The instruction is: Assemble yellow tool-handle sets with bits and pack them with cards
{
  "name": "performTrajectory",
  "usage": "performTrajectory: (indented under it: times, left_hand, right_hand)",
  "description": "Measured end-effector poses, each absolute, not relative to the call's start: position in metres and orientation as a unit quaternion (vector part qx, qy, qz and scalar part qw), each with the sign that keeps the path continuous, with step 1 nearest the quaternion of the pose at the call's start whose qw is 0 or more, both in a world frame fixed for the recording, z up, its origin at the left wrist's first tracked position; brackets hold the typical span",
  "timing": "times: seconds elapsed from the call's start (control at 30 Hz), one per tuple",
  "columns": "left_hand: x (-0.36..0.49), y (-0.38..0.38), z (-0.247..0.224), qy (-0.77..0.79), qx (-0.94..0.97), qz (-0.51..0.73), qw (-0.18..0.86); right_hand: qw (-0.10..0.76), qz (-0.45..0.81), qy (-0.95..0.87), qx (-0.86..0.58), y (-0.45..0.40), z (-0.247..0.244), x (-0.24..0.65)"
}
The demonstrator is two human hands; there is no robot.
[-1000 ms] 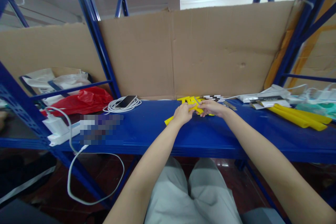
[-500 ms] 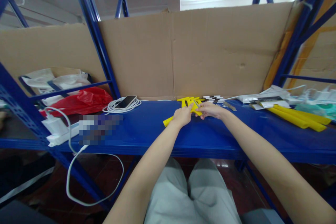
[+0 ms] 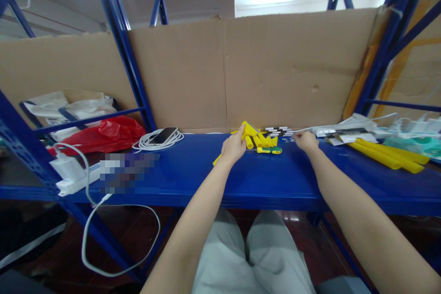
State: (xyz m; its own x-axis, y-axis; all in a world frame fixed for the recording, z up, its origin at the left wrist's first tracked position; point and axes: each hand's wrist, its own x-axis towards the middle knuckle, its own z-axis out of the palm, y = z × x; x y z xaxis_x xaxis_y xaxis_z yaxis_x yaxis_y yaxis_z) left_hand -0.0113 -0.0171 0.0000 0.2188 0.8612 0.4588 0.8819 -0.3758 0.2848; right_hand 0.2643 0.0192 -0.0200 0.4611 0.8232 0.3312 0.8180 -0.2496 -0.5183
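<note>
My left hand (image 3: 234,148) is closed on a yellow tool (image 3: 248,129) with a wide head; its handle end shows below the hand. Several yellow pieces (image 3: 257,141) lie just right of it, and a green and yellow screwdriver (image 3: 272,150) rests in front of them. My right hand (image 3: 306,140) is down on the blue shelf beside some tiny scattered parts (image 3: 286,139), its fingers curled; whatever they pinch is too small to make out. Behind the tiny parts are black and white sticks (image 3: 275,131).
On the blue shelf (image 3: 193,170), a phone (image 3: 164,135) sits on a coiled white cable at left, near a red bag (image 3: 103,135) and a white power strip (image 3: 74,183). Long yellow pieces (image 3: 382,154) and packets (image 3: 353,135) lie at right. A cardboard sheet (image 3: 268,69) stands behind.
My right hand has left the yellow tool and moved right to the tiny parts. The tool has tilted up in my left hand, and the screwdriver now shows.
</note>
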Motion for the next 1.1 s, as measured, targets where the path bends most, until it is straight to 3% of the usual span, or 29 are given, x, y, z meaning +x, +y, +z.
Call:
performTrajectory:
  times: [0.17,0.43,0.73,1.1]
  left_hand:
    - [-0.010,-0.011,0.000,-0.508,-0.768,-0.383,-0.074]
    - [-0.001,-0.010,0.005,-0.397,-0.669,-0.542,-0.319]
    - [0.001,-0.015,0.005,-0.377,-0.500,-0.444,-0.641]
    - [-0.001,-0.013,0.001,-0.373,-0.448,-0.364,-0.727]
  right_hand:
    - [0.227,-0.016,-0.527,-0.819,0.014,-0.030,0.265]
    - [0.169,-0.037,-0.555,-0.814,0.018,-0.032,0.260]
    - [0.124,-0.092,-0.600,-0.785,0.024,-0.032,0.258]
    - [0.095,-0.078,-0.608,-0.784,0.032,-0.037,0.257]
